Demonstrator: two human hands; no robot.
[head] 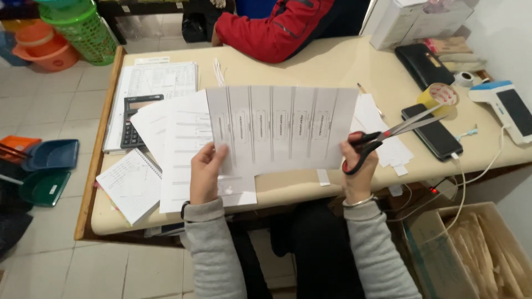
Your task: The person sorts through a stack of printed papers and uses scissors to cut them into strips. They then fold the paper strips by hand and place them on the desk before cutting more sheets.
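Across most of the view spreads a cream desk (310, 66), the landmark for everything else. Behind its far edge sits a second person in a red sleeve (271, 30), forearm resting on the desk top. Held up above the near half of the desk is a printed sheet (282, 128) divided into narrow vertical strips of text. Under that sheet, on the desk, lie more white papers (183, 149), and toward the desk's left end rest a spiral notebook (132, 185) at the near corner, a printed form (155, 80) farther back, and a black calculator (134, 119) between them.

The left hand (206, 171) pinches the printed sheet at its lower left corner, thumb on the front and fingers behind. The right hand (360, 166) grips the sheet's lower right corner while also holding scissors (388, 137) with red and black handles; fingers are through the loops and the blades are nearly closed, pointing off to the right over the desk. Both arms wear grey sleeves, with a bracelet on the right wrist.

Toward the desk's right end lie a black phone (435, 133) with a white cable, a roll of yellowish tape (439, 97) just behind it, and a white and blue handheld device (507, 111) at the far right edge. Below the desk's right end stands an open cardboard box (421, 232).
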